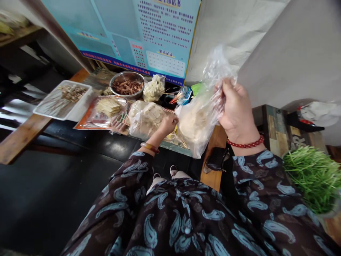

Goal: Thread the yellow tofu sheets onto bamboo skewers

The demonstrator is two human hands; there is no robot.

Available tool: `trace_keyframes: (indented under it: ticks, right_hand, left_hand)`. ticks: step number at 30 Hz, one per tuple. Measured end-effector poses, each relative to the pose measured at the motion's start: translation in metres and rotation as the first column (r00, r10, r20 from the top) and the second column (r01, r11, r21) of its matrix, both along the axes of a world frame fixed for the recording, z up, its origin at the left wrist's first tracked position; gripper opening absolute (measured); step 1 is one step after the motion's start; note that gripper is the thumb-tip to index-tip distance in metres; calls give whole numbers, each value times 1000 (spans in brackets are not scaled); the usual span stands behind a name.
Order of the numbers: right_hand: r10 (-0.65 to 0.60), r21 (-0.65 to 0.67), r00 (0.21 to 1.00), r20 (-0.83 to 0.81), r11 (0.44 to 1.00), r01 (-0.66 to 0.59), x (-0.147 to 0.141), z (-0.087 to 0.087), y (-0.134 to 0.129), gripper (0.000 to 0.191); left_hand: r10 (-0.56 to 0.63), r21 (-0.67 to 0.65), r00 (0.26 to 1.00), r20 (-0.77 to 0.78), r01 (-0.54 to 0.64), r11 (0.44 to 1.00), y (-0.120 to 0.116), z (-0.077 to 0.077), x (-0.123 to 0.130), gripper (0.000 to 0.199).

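Observation:
My right hand (236, 105) is raised, its fingers pinching the top of a clear plastic bag (195, 122) with pale, flat food inside. My left hand (168, 124) is closed beside the bag's left side; whatever its fingers hold is too small to make out. Just left of that hand lies another plastic bag of pale pieces (146, 115). Further left, an orange-edged packet (89, 113) bears a bundle of pale strips (108, 106). Green-handled scissors (122, 119) lie between the packet and the pale pieces.
Behind are a metal bowl of brown strips (128, 86) and a bag of whitish food (154, 87). A white tray of skewers (64, 99) sits at the left. Right are a dark purse (217, 159) on a wooden bench and a tub of cut greens (314, 177).

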State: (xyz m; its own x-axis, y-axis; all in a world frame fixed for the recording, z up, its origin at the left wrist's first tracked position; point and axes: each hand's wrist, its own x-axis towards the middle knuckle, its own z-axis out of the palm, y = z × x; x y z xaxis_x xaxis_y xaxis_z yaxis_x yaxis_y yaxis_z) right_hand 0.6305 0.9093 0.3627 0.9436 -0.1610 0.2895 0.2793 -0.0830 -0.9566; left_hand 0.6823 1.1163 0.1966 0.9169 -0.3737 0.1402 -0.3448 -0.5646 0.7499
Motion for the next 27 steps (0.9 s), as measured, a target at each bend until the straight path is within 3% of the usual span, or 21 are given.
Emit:
trace_keyframes:
  ticks: [3, 5, 7, 9, 12, 14, 18, 21, 24, 27]
  right_hand:
    - [5, 71, 998, -63, 998, -1, -8, -16, 13, 36]
    - [34, 76, 995, -92, 997, -27, -12, -26, 21, 38]
    - [53, 92, 993, -107, 995, -43, -16, -35, 28, 40]
    - [64, 99, 992, -112, 994, -53, -19, -42, 39, 41]
    - [118, 96, 986, -116, 990, -107, -24, -49, 59, 42]
    - [198, 138, 970, -138, 974, -179, -28, -51, 74, 41]
    - [395, 277, 895, -205, 901, -334, -31, -48, 91, 39]
    - [464, 302, 860, -211, 868, -394, -29, -40, 88, 41]
    - [456, 283, 848, -272, 880, -382, -28, -32, 73, 49]
    - [404, 237, 857, -320, 910, -341, -36, -25, 51, 52]
  left_hand:
    - [11, 16, 998, -56, -10, 1000, 10, -12, -18, 18]
    - [50, 7, 997, -62, -50, 999, 20, -6, -31, 19]
    - [126, -50, 991, -48, -128, 991, 29, 12, -44, 24]
    - [152, -279, 986, -71, -166, 946, 34, 39, -57, 31]
    - [-81, -422, 994, -78, 41, 906, 26, 75, -75, 49]
    - [-147, -484, 981, -127, 68, 872, 16, 87, -82, 55]
    - [-54, -547, 988, -144, -34, 836, 3, 91, -86, 50]
    - [-49, -580, 984, -171, -61, 812, 6, 92, -88, 33]
    - [-43, -643, 964, -263, -142, 753, 21, 95, -91, 30]
    - [42, -699, 952, -305, -253, 668, 48, 98, -98, 29]
